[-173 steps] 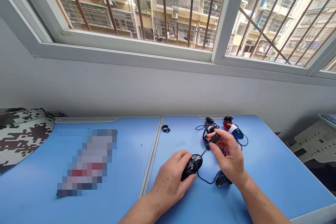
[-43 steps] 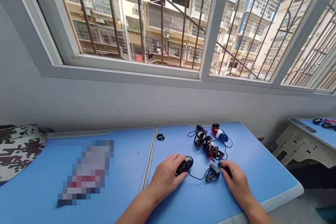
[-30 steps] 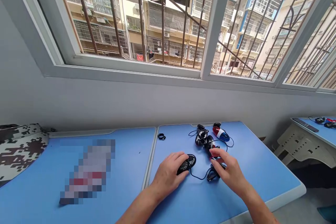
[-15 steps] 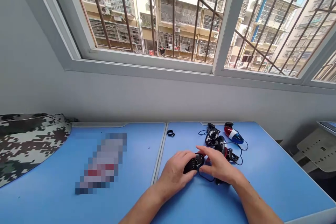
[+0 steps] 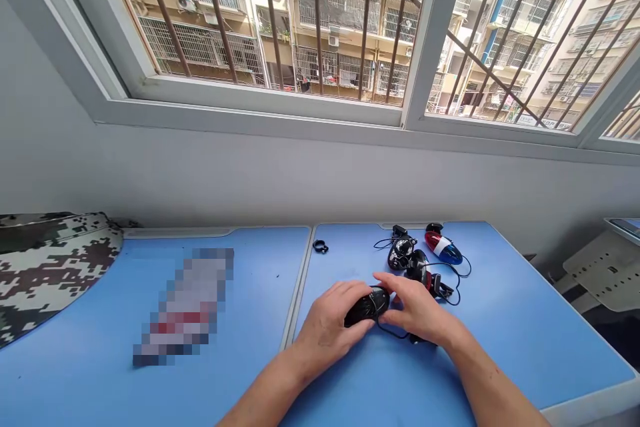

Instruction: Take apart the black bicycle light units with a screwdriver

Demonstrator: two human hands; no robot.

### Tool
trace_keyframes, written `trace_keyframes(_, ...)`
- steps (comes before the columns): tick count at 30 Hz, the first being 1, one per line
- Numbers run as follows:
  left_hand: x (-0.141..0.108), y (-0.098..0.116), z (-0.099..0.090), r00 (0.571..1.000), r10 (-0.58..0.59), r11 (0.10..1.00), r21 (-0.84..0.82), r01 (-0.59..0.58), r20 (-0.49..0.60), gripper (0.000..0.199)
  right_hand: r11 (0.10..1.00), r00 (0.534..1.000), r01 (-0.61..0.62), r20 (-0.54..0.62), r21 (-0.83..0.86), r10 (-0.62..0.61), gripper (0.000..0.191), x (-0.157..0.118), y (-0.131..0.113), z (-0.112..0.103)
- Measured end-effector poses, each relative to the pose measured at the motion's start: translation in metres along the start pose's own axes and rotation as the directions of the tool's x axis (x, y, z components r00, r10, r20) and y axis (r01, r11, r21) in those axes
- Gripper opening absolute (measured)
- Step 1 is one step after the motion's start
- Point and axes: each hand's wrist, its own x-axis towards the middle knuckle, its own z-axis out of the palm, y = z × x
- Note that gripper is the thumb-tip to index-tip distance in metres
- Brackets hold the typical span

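A glossy black oval device (image 5: 371, 305) with a thin cord lies between my two hands, low over the blue table. My left hand (image 5: 334, 320) wraps round its left side, thumb below and fingers over the top. At the other end, my right hand (image 5: 413, 307) curls its thumb and fingers about the device and cord. The cord (image 5: 393, 331) loops below towards a black part partly hidden under my right wrist. Just beyond the right hand are more black corded devices (image 5: 401, 252) and a red, white and blue siren-like light (image 5: 443, 247).
A small black ring clamp (image 5: 321, 247) lies near the seam between the two blue tabletops (image 5: 260, 293). Further left are a blurred-out flat item (image 5: 187, 307) and camouflage cloth (image 5: 60, 267). A wall and barred window rise behind; a grey desk (image 5: 600, 273) stands right.
The view has tilted and shifted slightly. My left hand still grips the black device, which shows a little more of its surface. My right hand remains at its right end.
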Motion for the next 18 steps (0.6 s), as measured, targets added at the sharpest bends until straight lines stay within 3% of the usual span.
trace_keyframes(11,0.0014,0.0057,-0.0036,1.000,-0.009,1.000,0.010,0.009,-0.026,0.036,1.000,1.000,0.006,-0.005,-0.014,-0.006,0.061,-0.0001,-0.0003,0.0013)
trace_keyframes(18,0.0027,0.0056,-0.0084,0.988,-0.143,0.990,-0.033,0.141,-0.064,0.032,1.000,0.999,-0.012,-0.035,-0.013,0.012,0.060,-0.0010,-0.0046,0.0000)
